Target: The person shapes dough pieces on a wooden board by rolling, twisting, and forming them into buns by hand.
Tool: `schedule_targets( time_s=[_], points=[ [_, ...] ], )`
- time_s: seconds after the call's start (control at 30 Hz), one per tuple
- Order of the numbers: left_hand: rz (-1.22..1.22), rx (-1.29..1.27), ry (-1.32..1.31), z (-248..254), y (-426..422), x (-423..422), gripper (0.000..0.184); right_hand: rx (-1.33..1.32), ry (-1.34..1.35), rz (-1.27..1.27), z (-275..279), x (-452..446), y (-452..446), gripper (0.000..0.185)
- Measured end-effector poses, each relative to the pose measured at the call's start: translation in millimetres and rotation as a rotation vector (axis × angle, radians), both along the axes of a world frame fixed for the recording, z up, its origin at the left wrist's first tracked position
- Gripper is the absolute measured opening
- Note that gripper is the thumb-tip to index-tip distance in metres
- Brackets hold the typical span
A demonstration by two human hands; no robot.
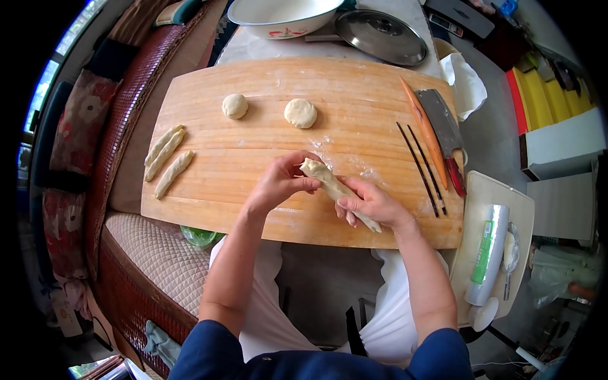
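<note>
A long twisted roll of pale dough [337,191] is held slantwise just over the near part of the wooden board [253,139]. My right hand [375,202] wraps round its lower half, thumb on top. At the upper left end, my left hand [288,180] has its thumb and fingers closed about the dough; some fingertips are hidden behind it. Beyond my hands sit two round dough balls, a smaller one [235,106] and a larger one [300,113]. On the board's left lie twisted dough strips [164,152], with a separate strip [174,174] beside them.
Dark chopsticks [421,166], a tapered wooden rolling pin [427,136] and a cleaver [441,123] lie along the board's right side. Behind stand an enamel basin [285,28] and a metal lid [382,38]. A plastic wrap roll [487,253] rests on a side stand at right.
</note>
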State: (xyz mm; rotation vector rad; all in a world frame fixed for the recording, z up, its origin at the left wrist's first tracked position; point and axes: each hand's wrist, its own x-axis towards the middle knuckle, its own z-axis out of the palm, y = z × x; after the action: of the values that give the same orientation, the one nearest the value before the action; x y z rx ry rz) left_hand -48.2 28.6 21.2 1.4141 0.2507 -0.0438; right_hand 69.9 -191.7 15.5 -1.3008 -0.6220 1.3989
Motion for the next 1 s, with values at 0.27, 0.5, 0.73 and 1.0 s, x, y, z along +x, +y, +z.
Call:
schedule_targets(
  time_s=[0.27,0.5,0.73,1.0],
  points=[
    [0.014,0.021,-0.033,2,0,1,0.039,-0.012,0.101,-0.021,-4,0,1,0.042],
    [0.029,0.173,-0.093,1,3,3,0.027,-0.018,0.13,-0.037,-9,3,-2,0.038],
    [0.037,0.141,-0.104,-2,8,2,0.016,0.028,0.17,0.003,-11,8,-5,0.029],
    [0.058,0.183,-0.069,-5,7,3,0.018,0.092,0.215,0.016,-10,9,-5,0.031]
  ],
)
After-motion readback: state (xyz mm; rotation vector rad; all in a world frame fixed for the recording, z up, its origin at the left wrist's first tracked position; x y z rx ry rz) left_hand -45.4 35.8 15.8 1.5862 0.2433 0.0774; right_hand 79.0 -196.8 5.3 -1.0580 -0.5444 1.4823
